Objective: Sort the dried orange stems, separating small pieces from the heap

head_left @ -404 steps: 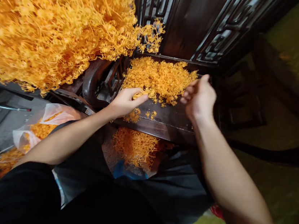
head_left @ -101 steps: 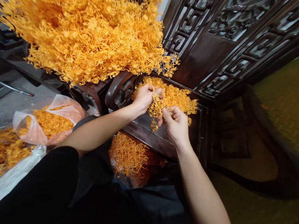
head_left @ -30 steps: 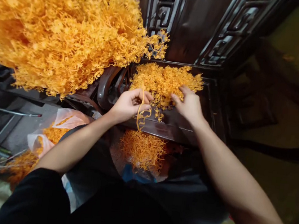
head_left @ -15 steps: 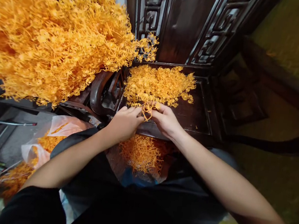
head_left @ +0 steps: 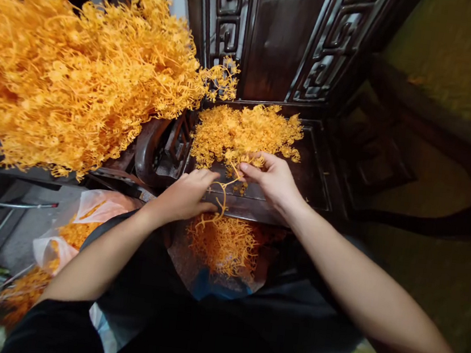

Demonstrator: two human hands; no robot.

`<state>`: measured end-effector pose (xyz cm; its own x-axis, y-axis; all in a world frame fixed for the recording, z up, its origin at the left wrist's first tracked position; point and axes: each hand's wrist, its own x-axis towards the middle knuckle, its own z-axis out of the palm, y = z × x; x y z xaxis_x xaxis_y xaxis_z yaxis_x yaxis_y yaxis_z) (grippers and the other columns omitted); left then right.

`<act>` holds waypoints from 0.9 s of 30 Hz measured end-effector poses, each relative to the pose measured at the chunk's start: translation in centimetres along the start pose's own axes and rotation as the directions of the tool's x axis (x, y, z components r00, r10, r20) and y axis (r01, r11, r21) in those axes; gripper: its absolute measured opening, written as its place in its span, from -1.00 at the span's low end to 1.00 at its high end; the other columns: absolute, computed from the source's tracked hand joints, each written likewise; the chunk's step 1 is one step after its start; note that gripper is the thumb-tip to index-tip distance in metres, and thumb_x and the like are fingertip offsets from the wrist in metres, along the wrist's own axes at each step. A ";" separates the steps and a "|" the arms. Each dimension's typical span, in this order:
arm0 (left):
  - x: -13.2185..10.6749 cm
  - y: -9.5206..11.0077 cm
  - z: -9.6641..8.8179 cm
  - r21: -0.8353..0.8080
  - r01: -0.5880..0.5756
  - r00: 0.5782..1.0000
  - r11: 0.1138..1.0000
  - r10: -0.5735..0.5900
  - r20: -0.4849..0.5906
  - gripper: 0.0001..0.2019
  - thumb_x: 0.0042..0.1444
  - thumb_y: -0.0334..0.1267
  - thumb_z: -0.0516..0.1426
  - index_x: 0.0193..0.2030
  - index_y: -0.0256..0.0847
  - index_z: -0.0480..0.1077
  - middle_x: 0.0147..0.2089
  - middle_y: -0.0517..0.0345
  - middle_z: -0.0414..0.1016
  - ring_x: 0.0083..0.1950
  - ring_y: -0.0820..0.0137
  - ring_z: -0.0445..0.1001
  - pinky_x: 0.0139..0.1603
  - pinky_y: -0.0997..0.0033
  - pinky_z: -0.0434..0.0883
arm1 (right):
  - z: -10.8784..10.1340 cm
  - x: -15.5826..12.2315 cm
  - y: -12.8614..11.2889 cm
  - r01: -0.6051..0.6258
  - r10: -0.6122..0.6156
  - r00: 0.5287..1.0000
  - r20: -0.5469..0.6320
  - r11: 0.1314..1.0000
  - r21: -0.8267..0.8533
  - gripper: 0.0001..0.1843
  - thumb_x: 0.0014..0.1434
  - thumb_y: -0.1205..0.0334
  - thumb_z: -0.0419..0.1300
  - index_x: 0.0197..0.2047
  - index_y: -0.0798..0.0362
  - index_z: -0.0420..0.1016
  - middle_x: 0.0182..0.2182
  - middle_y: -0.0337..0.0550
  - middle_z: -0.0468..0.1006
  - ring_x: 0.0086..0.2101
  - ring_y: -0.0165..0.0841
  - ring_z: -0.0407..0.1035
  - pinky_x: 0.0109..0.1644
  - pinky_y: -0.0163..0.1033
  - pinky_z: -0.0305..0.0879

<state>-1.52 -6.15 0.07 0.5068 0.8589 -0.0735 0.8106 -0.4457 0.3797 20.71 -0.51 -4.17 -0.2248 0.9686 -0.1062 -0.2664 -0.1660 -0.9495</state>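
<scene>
My left hand is closed on a thin orange branched sprig, which hangs over the front edge of the dark wooden chair seat. My right hand pinches the same sprig's upper end, just in front of the loose pile of orange sprigs lying on the seat. Below my hands, a clear plastic bag in my lap holds more orange sprigs.
A huge bundle of orange branched sprigs fills the upper left. The carved dark chair back rises behind the seat. A pinkish bag of orange pieces lies on the floor at left. A green-yellow woven mat covers the right.
My hands, together at the seat edge half a second ago, have drawn apart: the left has dropped towards the lap bag with the sprig, the right stays near the pile.
</scene>
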 end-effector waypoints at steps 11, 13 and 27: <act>1.7 0.5 -0.3 -0.843 -0.037 0.953 0.536 -0.234 -0.190 -0.32 0.08 -0.16 0.36 0.32 -0.22 0.29 0.25 -0.19 0.52 0.17 0.24 0.58 0.20 0.20 0.52 | 1.7 -1.7 -1.0 0.127 -0.114 0.991 0.072 0.968 -0.219 -0.59 -0.03 -0.03 0.53 -0.26 0.03 0.54 -0.40 -0.20 0.57 -0.47 -0.39 0.38 -0.42 -0.25 0.32; 1.7 0.8 -0.2 -0.824 -0.011 0.938 0.567 -0.280 -0.206 -0.37 0.03 -0.16 0.39 0.23 -0.24 0.36 0.18 -0.16 0.55 0.05 0.30 0.61 0.06 0.28 0.56 | 1.9 -1.9 -0.7 0.111 -0.097 0.993 0.068 0.961 -0.254 -0.60 -0.01 -0.03 0.52 -0.29 0.02 0.49 -0.48 -0.26 0.51 -0.55 -0.43 0.31 -0.49 -0.28 0.23; 2.5 -2.6 -0.8 -0.487 0.259 0.831 0.834 -0.449 -0.328 -0.95 0.06 -0.33 0.29 -0.35 -0.24 0.60 -0.40 0.08 0.64 -0.33 0.30 0.62 -0.22 0.33 0.52 | -1.1 -2.4 -5.0 0.060 -0.080 0.996 -0.032 0.909 -0.412 -0.68 0.08 0.02 0.48 -0.36 0.10 0.59 -0.59 -0.21 0.47 -0.63 -0.53 0.12 -0.56 -0.30 -0.10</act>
<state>-2.62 -2.58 -0.33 -0.0396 0.9967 0.0707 0.6642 -0.0267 0.7471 23.62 -1.82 0.50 -0.1731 0.9841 -0.0395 0.1309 -0.0168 -0.9913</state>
